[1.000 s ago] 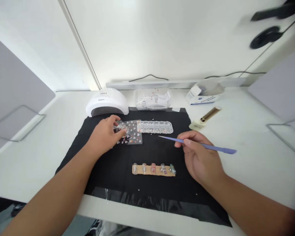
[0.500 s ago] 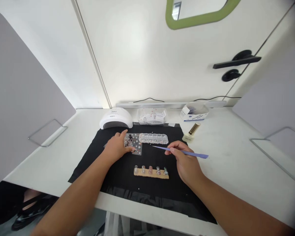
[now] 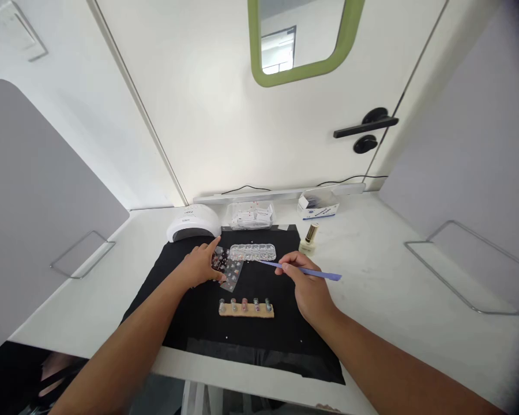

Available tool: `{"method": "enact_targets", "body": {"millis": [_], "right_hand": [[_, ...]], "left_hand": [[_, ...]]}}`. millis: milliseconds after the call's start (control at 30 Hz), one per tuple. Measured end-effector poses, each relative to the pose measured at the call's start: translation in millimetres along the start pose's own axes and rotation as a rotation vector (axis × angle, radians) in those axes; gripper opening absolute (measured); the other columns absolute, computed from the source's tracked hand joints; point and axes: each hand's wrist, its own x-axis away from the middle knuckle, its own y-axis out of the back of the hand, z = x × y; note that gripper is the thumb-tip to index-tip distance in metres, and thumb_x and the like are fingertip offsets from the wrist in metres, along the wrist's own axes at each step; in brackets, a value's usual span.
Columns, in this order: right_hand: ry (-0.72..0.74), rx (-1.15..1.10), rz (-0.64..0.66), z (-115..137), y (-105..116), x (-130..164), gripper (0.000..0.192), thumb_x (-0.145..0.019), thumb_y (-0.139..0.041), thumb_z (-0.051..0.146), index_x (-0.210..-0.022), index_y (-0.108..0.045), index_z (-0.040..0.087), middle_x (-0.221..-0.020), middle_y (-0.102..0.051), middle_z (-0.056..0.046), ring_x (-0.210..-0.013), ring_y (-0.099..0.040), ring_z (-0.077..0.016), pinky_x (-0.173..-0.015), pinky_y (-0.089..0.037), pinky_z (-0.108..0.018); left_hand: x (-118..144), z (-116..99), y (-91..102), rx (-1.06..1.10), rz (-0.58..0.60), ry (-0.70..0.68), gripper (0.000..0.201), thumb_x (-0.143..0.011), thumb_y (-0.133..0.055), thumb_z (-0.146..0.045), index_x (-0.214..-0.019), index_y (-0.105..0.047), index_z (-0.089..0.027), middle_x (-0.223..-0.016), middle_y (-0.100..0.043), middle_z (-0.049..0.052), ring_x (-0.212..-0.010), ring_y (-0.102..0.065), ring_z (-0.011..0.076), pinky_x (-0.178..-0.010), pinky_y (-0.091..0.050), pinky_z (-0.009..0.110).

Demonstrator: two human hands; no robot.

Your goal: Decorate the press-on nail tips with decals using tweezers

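My left hand (image 3: 199, 266) rests on a clear sticker sheet (image 3: 232, 275) with small pale and dark motifs. Its thumb lies on the sheet and its index finger stretches toward the lamp; its other fingers are partly hidden. In my right hand (image 3: 305, 285) are slim purple tweezers (image 3: 320, 273), pinched between thumb and fingers. Their fine tip points left, near the front edge of a clear compartment case (image 3: 253, 252) of tiny gems. Closer to me, a wooden strip (image 3: 246, 311) carries several decorated nail tips (image 3: 244, 305).
A white nail lamp (image 3: 194, 221) stands at the back left of the black mat (image 3: 190, 323). Behind the case is a clear tub (image 3: 251, 215) of packets. A nail polish bottle (image 3: 309, 239) and a small open box (image 3: 319, 204) stand at the right.
My view has tilted up and swung right. The sticker sheet under my left hand has turned and now lies slanted. The tweezers' tip is closer to the case.
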Motion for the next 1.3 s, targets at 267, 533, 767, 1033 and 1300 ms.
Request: {"method": "enact_targets", "body": {"millis": [267,533,767,1033,1300], "right_hand": [[-0.029,-0.024,0.004,6.2,-3.1,-1.0,0.014,-0.09,-0.063,0.03,-0.083,-0.067,0.018,-0.075,-0.068,-0.001,-0.072,-0.064,-0.0167,-0.074,-0.053,-0.035],[0.042,-0.14,0.023,8.1,-2.8,2.6,0.01,-0.079,-0.061,0.02,-0.072,-0.069,0.023,-0.065,-0.065,0.001,-0.065,-0.06,-0.0175,-0.065,-0.043,-0.033],[0.291,-0.269,0.076,33.9,3.3,10.3,0.009,-0.083,-0.068,0.035,-0.077,-0.071,0.029,-0.061,-0.06,0.001,-0.067,-0.057,-0.0191,-0.069,-0.047,-0.036],[0.51,-0.03,0.332,71.8,16.6,32.0,0.008,-0.091,-0.061,0.033,-0.089,-0.068,0.031,-0.067,-0.067,0.001,-0.073,-0.057,-0.0225,-0.101,-0.037,-0.05],[0.49,-0.085,0.444,43.2,2.0,27.6,0.013,-0.092,-0.056,0.027,-0.095,-0.069,0.028,-0.066,-0.062,-0.001,-0.074,-0.057,-0.0223,-0.08,-0.049,-0.046]], "left_hand": [[-13.8,2.4,1.0,0.336,0.205,-0.005,0.034,-0.097,-0.061,-0.033,-0.126,-0.059,-0.015,-0.121,-0.064,0.01,-0.102,-0.066,0.0226,-0.086,-0.058,0.043],[-1.8,3.5,2.0,0.699,0.132,-0.126,0.026,-0.097,-0.061,-0.034,-0.112,-0.063,-0.013,-0.106,-0.067,0.006,-0.088,-0.067,0.0182,-0.077,-0.058,0.036],[20.1,-14.7,7.7,1.017,-0.135,-0.261,0.022,-0.085,-0.071,-0.037,-0.088,-0.061,-0.018,-0.075,-0.055,-0.003,-0.063,-0.052,0.0095,-0.059,-0.046,0.024],[49.6,-34.9,9.6,1.104,-0.087,-0.424,0.01,-0.082,-0.073,-0.022,-0.087,-0.065,-0.017,-0.072,-0.06,-0.001,-0.059,-0.054,0.0091,-0.052,-0.046,0.021],[57.2,-46.0,-10.5,1.076,0.029,-0.563,0.036,-0.087,-0.066,-0.013,-0.121,-0.056,-0.023,-0.079,-0.062,-0.001,-0.068,-0.061,0.0111,-0.063,-0.052,0.023]]}}
